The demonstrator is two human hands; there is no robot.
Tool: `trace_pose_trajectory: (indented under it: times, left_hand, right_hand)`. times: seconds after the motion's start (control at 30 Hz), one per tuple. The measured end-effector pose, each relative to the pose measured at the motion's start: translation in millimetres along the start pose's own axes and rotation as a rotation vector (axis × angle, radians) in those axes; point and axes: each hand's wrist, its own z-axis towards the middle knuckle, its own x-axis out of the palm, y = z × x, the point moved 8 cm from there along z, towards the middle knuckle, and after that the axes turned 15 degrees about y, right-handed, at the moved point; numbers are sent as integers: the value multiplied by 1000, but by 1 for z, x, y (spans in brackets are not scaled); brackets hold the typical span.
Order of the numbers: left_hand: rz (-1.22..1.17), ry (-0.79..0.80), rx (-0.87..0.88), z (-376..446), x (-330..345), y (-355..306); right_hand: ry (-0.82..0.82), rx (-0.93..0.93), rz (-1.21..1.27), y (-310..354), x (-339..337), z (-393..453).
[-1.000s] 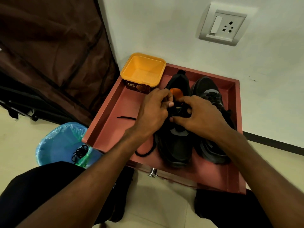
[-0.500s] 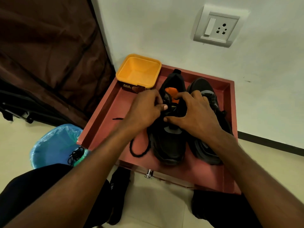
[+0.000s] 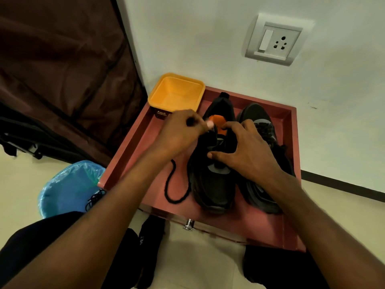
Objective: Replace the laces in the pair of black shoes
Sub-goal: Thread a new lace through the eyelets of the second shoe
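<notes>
Two black shoes stand side by side in a red drawer [image 3: 133,151]. The left shoe [image 3: 214,184] has an orange lining at its opening. A black lace [image 3: 170,184] runs from its eyelets and loops on the drawer floor to the left. My left hand [image 3: 181,132] pinches the lace near the top eyelets and pulls it up to the left. Across the shoe's tongue lies my right hand [image 3: 248,151], thumb and fingers curled round the upper. The right shoe [image 3: 262,130] is laced, and my right forearm hides part of it.
An empty yellow tub [image 3: 177,92] sits in the drawer's far left corner. A blue-lined bin [image 3: 68,186] with an old black lace in it stands left of the drawer. Behind the drawer are a white wall and a socket [image 3: 273,40]; a dark brown fabric cabinet [image 3: 62,69] is at left.
My left hand has moved up and to the left, drawing the lace through the eyelets. The loop on the drawer floor has shifted closer to the shoe. My right hand stays on the shoe.
</notes>
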Motion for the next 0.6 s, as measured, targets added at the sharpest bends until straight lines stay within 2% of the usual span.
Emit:
trace_pose_trajectory:
  times: [0.07,0.13,0.17,0.23,0.33,0.4,0.43,0.5,0.6]
  left_hand:
    - [204,69,1,-1,22,3]
    - [320,28,18,-1,25,2]
    - [301,-7,48,-1,22,-3]
    - [38,-92,137,-3,6,-16]
    - [-577,-149,278,-7,-20,-30]
    - [-698,-206,252,-8,-32,-22]
    - [-645,-232,206,-7,-34,-15]
    - [-376,-227,88,-7,-30,-5]
    - [46,-18,4,-1,1,1]
  right_hand:
    - [5,7,7,0,1,0]
    - [7,15,9,0,1,0]
    - [5,18,12,0,1,-1]
    - [3,26,14,-1,0,-1]
    - [5,34,3,-1,-1,0]
    - [7,31,5,-1,-1,0]
    - [5,29,7,0,-1,-1]
    - [4,27,4,1,-1,-1]
    - [8,29,-10,2,-1,0]
